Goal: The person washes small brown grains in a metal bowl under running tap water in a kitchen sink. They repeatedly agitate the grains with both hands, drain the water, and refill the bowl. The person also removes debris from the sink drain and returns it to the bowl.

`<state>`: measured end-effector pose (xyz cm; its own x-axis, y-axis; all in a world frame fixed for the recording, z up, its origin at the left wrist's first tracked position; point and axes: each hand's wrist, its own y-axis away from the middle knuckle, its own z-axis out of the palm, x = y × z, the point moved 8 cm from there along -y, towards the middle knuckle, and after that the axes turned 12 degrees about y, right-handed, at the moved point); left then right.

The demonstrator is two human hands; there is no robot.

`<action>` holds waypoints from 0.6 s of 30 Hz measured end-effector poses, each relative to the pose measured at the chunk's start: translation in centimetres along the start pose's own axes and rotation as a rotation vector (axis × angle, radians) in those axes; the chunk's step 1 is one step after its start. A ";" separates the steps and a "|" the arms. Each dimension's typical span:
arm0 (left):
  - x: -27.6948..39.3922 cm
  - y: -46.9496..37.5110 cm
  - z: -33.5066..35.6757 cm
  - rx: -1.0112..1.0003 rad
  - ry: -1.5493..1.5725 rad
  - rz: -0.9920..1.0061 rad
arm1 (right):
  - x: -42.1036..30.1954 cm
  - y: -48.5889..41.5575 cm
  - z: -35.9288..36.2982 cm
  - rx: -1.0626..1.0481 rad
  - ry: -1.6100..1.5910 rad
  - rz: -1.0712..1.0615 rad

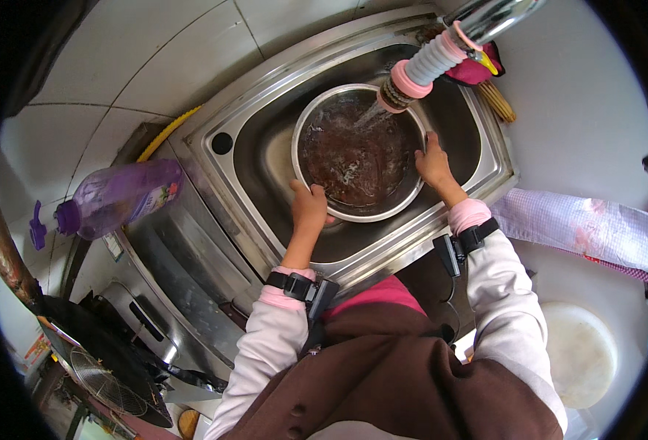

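A round metal basin (332,212) sits in the stainless steel sink (269,220), holding rippled water with something reddish-brown under it; what that is cannot be made out. My left hand (309,208) grips the basin's rim at the lower left. On the right side of the rim, my right hand (434,160) has hold of it, thumb pointing up along the edge. Water runs into the basin from a faucet extension (409,80) with pink rings and a grey ribbed hose, which hangs over the basin's upper right.
Left of the sink stands a purple plastic bottle (126,198) with a pump top. A black wok (104,352) and a wire strainer (108,380) are at the lower left. A pink cloth (470,69) lies by the sink's upper right corner. A whitish round tub (577,355) is at the lower right.
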<state>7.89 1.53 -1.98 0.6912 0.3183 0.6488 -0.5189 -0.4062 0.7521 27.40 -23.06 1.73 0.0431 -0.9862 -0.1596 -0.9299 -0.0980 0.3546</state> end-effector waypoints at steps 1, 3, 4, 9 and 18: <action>0.7 -0.1 -0.3 0.017 -0.021 0.043 | 0.0 -0.1 -0.4 0.011 -0.017 0.003; 2.0 -0.2 -0.9 0.033 -0.046 0.082 | -0.1 -0.1 -0.9 0.015 -0.065 0.004; 2.6 -0.2 -1.1 0.041 -0.024 0.097 | -0.2 -0.1 -1.1 0.008 -0.096 0.004; 5.1 0.1 -1.9 0.037 -0.033 0.099 | -0.4 0.1 -1.7 0.016 -0.144 0.035; 7.8 0.3 -1.1 -0.035 0.122 0.148 | 1.4 -1.9 -1.0 0.030 -0.421 0.125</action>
<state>12.51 4.81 3.43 0.5412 0.3593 0.7603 -0.6292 -0.4267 0.6496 29.60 -24.37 1.75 -0.2176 -0.8493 -0.4810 -0.9290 0.0290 0.3690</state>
